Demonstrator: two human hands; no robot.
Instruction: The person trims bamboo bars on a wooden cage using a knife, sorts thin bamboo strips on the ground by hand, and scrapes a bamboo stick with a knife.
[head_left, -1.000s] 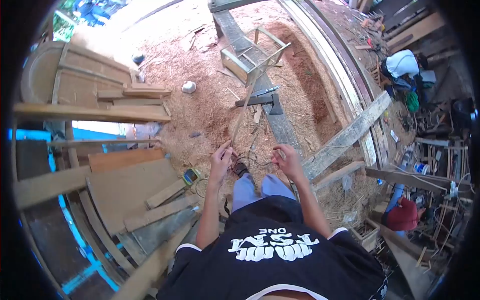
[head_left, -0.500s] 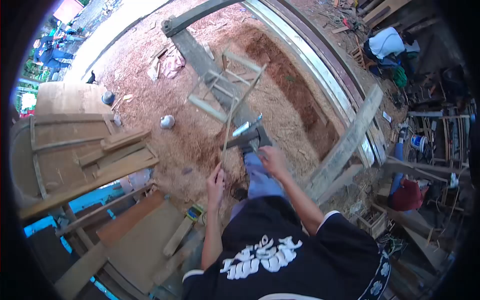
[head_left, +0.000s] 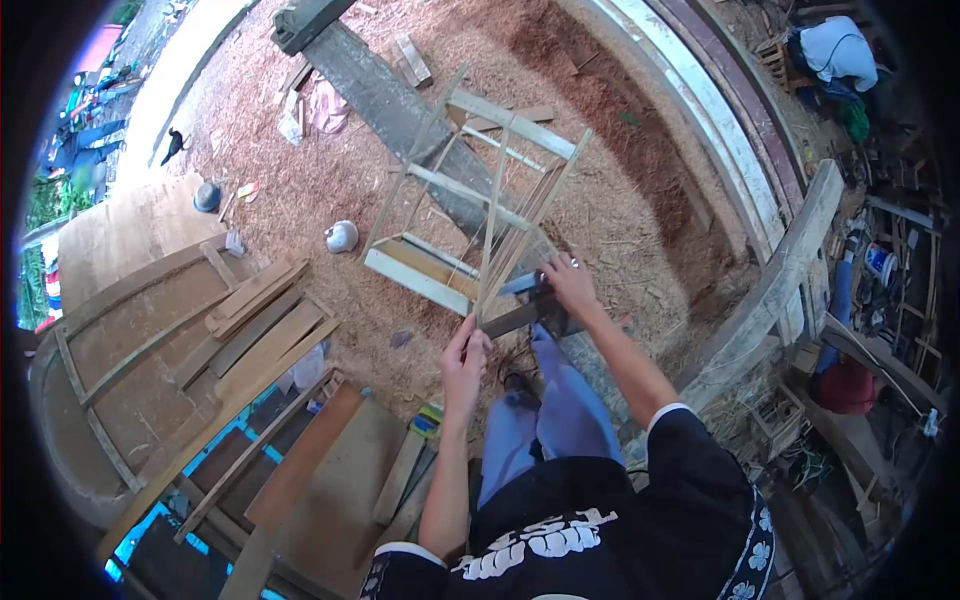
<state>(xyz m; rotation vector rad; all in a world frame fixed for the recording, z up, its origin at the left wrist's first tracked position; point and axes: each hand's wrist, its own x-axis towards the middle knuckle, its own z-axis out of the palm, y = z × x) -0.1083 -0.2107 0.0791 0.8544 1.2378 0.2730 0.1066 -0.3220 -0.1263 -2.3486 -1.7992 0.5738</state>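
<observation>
My left hand (head_left: 465,365) is closed around the near corner of a light wooden frame (head_left: 415,281), made of thin strips and wider pale rails. The frame reaches away from me over a long weathered plank (head_left: 372,100). My right hand (head_left: 573,286), with a ring on one finger, is curled down by the plank's near end. A dark wooden bar (head_left: 513,319) lies crosswise there, between my hands. Beside the right fingertips shows a bluish, flat-looking piece (head_left: 519,285). What the right fingers grip is hidden beneath them.
Wood shavings cover the ground. Left are stacked boards (head_left: 262,335), a curved panel (head_left: 130,390) and a yellow-green tape measure (head_left: 427,420). A round pale container (head_left: 341,237) stands beyond them. A heavy beam (head_left: 765,270) slants at right; another person (head_left: 838,50) crouches behind it.
The wooden frame has turned from a narrow, edge-on look to a broad view, its near corner still in my left hand. My right hand has shifted slightly right and up. The camera view has moved.
</observation>
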